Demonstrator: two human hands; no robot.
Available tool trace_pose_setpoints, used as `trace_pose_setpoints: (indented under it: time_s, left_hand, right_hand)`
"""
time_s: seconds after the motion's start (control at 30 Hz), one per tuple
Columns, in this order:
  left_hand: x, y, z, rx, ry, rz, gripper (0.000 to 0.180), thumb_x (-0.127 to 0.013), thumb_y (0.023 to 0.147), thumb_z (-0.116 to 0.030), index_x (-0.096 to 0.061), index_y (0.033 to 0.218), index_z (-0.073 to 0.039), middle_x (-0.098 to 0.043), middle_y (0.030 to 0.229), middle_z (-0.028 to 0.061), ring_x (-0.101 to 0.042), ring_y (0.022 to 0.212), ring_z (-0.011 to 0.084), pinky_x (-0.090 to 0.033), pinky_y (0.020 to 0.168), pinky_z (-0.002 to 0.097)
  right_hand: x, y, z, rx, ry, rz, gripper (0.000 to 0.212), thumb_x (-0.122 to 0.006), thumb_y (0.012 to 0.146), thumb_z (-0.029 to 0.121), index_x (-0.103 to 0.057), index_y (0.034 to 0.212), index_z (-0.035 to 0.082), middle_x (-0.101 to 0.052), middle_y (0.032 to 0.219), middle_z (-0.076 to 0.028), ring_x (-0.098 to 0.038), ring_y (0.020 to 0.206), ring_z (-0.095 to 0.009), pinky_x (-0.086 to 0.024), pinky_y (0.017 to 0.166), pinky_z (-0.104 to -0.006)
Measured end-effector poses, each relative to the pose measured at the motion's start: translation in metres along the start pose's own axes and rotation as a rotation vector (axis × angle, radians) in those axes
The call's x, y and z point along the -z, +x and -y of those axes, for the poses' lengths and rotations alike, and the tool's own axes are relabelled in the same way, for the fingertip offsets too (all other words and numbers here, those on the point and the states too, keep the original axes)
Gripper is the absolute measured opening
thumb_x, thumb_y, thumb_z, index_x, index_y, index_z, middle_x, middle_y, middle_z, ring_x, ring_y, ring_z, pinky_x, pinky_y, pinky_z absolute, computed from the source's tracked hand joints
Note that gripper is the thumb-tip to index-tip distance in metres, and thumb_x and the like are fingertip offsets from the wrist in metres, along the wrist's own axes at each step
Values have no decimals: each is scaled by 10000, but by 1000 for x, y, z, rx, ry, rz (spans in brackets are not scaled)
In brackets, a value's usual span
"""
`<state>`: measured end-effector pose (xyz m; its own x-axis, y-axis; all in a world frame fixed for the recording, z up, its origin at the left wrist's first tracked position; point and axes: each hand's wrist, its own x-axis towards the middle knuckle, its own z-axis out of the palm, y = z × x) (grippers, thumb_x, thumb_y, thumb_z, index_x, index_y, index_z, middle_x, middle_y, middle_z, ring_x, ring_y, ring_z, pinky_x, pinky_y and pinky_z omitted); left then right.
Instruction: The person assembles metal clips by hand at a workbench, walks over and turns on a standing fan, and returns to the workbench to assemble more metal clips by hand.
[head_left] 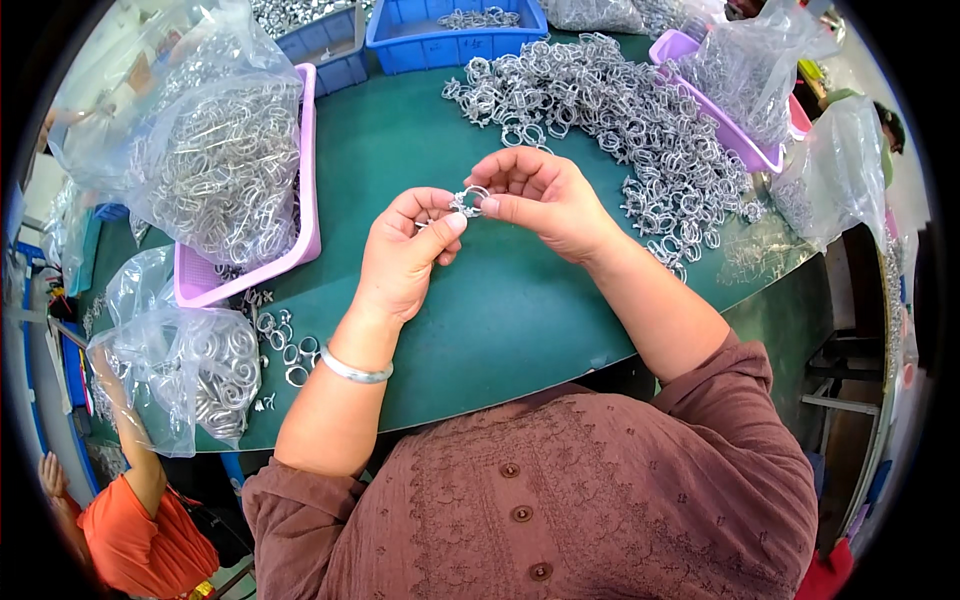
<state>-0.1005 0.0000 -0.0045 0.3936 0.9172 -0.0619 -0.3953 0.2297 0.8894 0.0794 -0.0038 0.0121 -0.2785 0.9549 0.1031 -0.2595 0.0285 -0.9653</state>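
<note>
Over the middle of the green table, a silver-coloured metal ring is held between both hands. My left hand is closed, its thumb and fingers pinching the ring's left side, where small metal bits stick out. The right side is gripped by the thumb and fingertips of my right hand, also closed. Another small metal piece shows at my left fingers, too small to make out. To the far right of my hands spreads a large pile of similar metal rings. Several loose rings lie beside my left forearm.
On the left, a pink basket carries a clear bag of metal pieces; a smaller bag lies nearer. Blue bins stand at the back. Another pink basket is at the right. A person in orange is at lower left.
</note>
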Motion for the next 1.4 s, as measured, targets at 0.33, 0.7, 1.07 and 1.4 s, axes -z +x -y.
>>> trace_pose_setpoints:
  time_s: [0.33,0.7,1.07,1.4]
  left_hand:
    - [1,1,2,-37,-3,23,178,-604,788,-45,-546,956,-42,-549,801,7,-491,631,68,-388,522,181]
    - [2,1,1,32,-72,26,195,-559,828,-85,-539,1020,-58,-590,841,34,-569,712,112,-486,606,236]
    - [13,3,4,177,-366,182,192,-540,847,-183,-523,988,-54,-522,861,63,-549,814,196,-503,621,266]
    - [19,6,4,202,-658,262,134,-510,852,-125,-534,945,-30,-566,968,147,-589,888,283,-550,645,312]
  right_hand:
    - [1,0,-2,108,54,41,271,-595,762,-25,-524,1023,-20,-563,986,-75,-552,907,-145,-461,820,-281]
    - [1,0,-4,153,17,46,252,-581,768,-39,-529,1014,-22,-567,961,-74,-555,891,-139,-462,805,-274]
    - [28,7,12,342,-589,-350,160,-554,797,44,-591,950,19,-618,793,-32,-560,701,-94,-459,631,-246]
    - [55,8,21,-127,-1421,-114,205,-538,731,78,-613,922,76,-614,882,-123,-581,845,-294,-464,727,-375]
